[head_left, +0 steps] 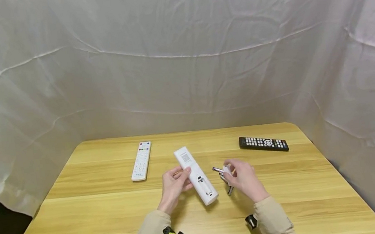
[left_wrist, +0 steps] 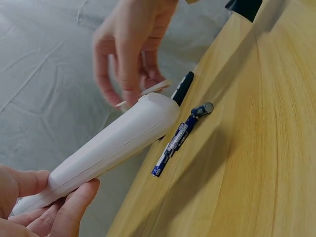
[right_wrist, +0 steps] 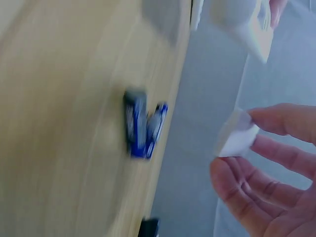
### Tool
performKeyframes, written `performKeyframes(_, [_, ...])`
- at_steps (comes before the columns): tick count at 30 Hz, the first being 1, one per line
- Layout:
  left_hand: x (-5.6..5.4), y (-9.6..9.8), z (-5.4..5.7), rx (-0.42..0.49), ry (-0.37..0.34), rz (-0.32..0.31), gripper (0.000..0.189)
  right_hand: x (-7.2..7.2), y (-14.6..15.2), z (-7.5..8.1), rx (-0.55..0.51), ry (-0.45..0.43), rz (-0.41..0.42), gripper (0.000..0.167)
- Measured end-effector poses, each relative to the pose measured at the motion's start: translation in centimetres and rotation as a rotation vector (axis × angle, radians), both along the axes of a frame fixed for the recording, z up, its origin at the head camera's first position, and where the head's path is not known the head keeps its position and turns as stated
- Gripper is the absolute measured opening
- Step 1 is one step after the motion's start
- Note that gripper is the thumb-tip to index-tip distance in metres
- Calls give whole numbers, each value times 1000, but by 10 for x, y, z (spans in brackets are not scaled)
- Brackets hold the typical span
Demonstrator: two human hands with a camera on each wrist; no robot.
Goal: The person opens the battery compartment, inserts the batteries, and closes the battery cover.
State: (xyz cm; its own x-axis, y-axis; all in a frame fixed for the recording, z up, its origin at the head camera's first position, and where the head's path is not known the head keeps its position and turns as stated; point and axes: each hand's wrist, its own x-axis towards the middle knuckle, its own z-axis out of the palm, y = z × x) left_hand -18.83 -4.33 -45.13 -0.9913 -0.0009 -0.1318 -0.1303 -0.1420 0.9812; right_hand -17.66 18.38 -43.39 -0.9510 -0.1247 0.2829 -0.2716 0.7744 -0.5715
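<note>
1. I see the left hand [head_left: 175, 185] gripping the white remote [head_left: 198, 177] by its side edge, above the table [head_left: 91, 224], with its back turned toward the head camera. The hold is away from the compartment end, so in my judgement a push on that end could make the remote tilt or twist.

2. The right hand [head_left: 243, 177] pinches a small white cover [right_wrist: 238, 133] between thumb and fingers, apart from the remote. The piece is thin and looks smooth; if the pinch becomes too weak, it could slip and fall.

3. The battery compartment [head_left: 205, 186] is uncovered and looks empty to me. If the cover comes to it at a wrong angle, its edge could catch, and force could bend it.

4. The batteries [left_wrist: 173, 143] lie on the table in a loose group, just below the right hand. A low wrist or finger could touch them, and they could roll.

5. I cannot read the battery poles, so a wrong direction is also a possible error.

6. The black remote [head_left: 263, 143] and the second white remote [head_left: 141, 161] lie farther away, so I judge a collision there unlikely.
</note>
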Motion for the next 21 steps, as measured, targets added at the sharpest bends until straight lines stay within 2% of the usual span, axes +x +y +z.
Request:
performKeyframes(10, [1,-1,-3,23,-21,-3,42,-6,36,-4,21,-153,-68,25])
performKeyframes(21, [0,-3,-1,51,-20,4,42,-10,58,-15,87,-235,-113,23])
